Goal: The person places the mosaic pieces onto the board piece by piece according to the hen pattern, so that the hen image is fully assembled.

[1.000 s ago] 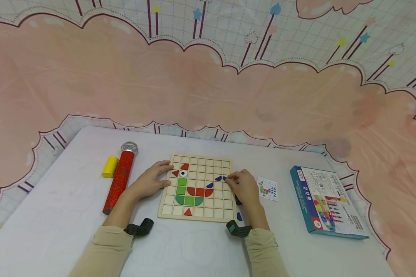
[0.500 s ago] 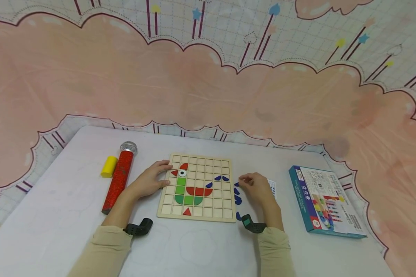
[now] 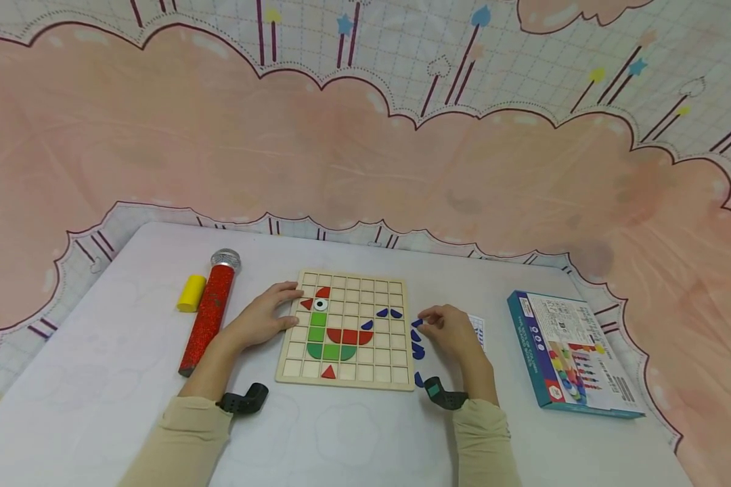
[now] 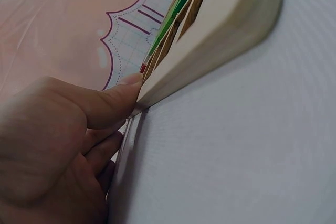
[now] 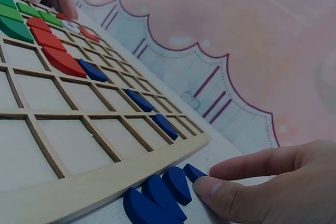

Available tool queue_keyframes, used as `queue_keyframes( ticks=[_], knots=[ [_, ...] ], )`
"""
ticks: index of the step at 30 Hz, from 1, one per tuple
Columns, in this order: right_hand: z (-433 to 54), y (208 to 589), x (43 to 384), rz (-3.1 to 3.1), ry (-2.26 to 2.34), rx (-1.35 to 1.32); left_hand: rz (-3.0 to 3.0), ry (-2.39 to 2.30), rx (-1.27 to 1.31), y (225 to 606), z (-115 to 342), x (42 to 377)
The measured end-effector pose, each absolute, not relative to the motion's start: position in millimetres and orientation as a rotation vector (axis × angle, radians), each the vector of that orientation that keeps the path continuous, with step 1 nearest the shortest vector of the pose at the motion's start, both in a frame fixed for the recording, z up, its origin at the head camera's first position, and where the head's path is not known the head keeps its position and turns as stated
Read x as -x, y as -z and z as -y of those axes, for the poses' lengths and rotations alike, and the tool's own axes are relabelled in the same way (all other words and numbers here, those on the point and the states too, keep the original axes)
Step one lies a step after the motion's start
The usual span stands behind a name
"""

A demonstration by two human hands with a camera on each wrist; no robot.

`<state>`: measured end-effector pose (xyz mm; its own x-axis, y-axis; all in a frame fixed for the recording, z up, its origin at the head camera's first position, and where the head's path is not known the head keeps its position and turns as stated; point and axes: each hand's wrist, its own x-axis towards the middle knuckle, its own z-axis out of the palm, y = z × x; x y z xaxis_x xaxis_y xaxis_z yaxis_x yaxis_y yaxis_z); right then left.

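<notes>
A wooden grid board (image 3: 378,387) lies on the white table, with red, green and blue pieces and a round eye piece (image 3: 321,305) in its cells. My left hand (image 3: 260,318) rests at the board's left edge, thumb and fingers spread apart and touching it. Just right of the board, my right hand (image 3: 453,330) pinches a blue quarter-round piece (image 5: 192,172) between thumb and forefinger, low at the table. More loose blue pieces (image 5: 177,184) lie in a row beside the board's right edge. Three blue pieces (image 5: 94,71) sit in the grid.
A pattern card (image 3: 478,331) lies partly hidden behind my right hand. Farther right is a flat teal-edged box (image 3: 579,355). On the left are a red microphone (image 3: 210,311) and a yellow cylinder (image 3: 191,293). A patterned cloth (image 3: 365,162) hangs behind the table.
My right hand has let go of a blue piece in the grid, moved right off the board and taken hold of a loose blue one. My left hand stays at the board's edge.
</notes>
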<state>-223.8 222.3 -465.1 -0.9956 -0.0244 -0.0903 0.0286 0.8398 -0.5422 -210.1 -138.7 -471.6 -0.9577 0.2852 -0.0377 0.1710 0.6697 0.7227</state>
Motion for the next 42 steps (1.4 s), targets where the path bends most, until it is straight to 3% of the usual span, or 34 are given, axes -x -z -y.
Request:
queue_keyframes(
  ticks=[22, 42],
  knots=[
    [-221, 463, 226, -2.977, 0.841, 0.105, -2.707, -1.163, -0.339, 473, 140, 211],
    [-183, 458, 221, -2.865, 0.909, 0.483, -2.706, -1.174, -0.32, 470, 138, 210]
  ],
)
